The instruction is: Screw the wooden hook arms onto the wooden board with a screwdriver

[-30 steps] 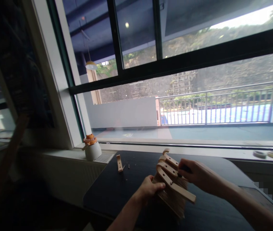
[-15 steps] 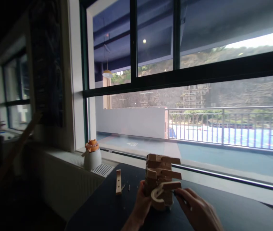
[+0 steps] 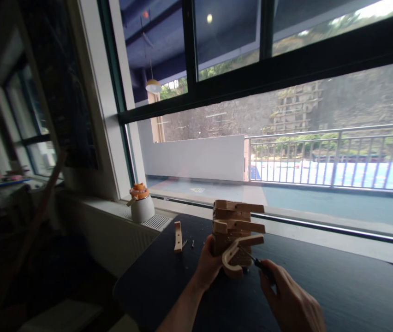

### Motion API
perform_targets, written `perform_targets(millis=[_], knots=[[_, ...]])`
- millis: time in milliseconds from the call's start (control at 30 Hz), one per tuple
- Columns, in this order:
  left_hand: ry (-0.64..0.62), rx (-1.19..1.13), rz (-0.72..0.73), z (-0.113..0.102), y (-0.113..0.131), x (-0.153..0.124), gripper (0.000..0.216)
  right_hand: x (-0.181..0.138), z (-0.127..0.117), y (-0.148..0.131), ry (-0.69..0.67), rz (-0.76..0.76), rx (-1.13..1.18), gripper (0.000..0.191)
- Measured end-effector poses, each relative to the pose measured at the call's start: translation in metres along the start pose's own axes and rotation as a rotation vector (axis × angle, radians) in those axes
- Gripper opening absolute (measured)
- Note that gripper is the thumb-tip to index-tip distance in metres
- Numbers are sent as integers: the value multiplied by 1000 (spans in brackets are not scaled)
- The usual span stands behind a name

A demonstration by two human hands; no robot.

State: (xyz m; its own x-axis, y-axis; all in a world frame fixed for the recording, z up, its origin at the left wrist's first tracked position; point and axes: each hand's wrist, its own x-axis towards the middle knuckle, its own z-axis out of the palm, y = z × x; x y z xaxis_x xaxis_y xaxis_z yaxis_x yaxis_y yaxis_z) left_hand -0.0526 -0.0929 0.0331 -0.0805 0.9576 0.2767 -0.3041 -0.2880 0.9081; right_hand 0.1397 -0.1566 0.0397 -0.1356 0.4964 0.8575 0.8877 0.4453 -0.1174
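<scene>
My left hand (image 3: 206,267) is closed around the left side of a wooden block (image 3: 220,240), which stands upright on the table with bark-like edges. Several curved wooden hooks are fixed to it, one above another, their straight arms sticking out to the right. The lowest hook (image 3: 229,265) curls toward me. In my right hand (image 3: 291,295) is a screwdriver (image 3: 265,269) with a dark handle; its thin shaft slants up-left to the lowest hook. Whether the tip touches a screw I cannot tell.
On the dark table (image 3: 162,281) lie a loose wooden piece (image 3: 178,237) with two holes and a few small screws (image 3: 193,244). A grey-white jar with an orange lid (image 3: 142,207) stands on the sill beside a vent grille (image 3: 158,222). A large window (image 3: 196,157) rises behind.
The view has tilted, so the table and block appear higher. My right hand has drawn slightly back from the lowest hook, and more of the screwdriver's shaft shows. My left hand keeps its hold.
</scene>
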Motion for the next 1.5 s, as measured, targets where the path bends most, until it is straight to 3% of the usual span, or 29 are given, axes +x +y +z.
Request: perform_targets(millis=[300, 533, 800, 1100, 1500], knots=[[-46, 86, 10, -7, -3, 1, 55, -21, 13, 9, -169, 85, 5, 26], [-78, 60, -21, -10, -2, 0, 46, -24, 16, 12, -215, 146, 23, 26], [-80, 57, -20, -9, -2, -1, 51, -26, 15, 14, -194, 163, 66, 27], [-48, 74, 17, -8, -3, -1, 39, -21, 11, 6, -175, 180, 42, 31], [-29, 61, -21, -8, -6, -1, 43, -20, 16, 6, -232, 246, 110, 32]])
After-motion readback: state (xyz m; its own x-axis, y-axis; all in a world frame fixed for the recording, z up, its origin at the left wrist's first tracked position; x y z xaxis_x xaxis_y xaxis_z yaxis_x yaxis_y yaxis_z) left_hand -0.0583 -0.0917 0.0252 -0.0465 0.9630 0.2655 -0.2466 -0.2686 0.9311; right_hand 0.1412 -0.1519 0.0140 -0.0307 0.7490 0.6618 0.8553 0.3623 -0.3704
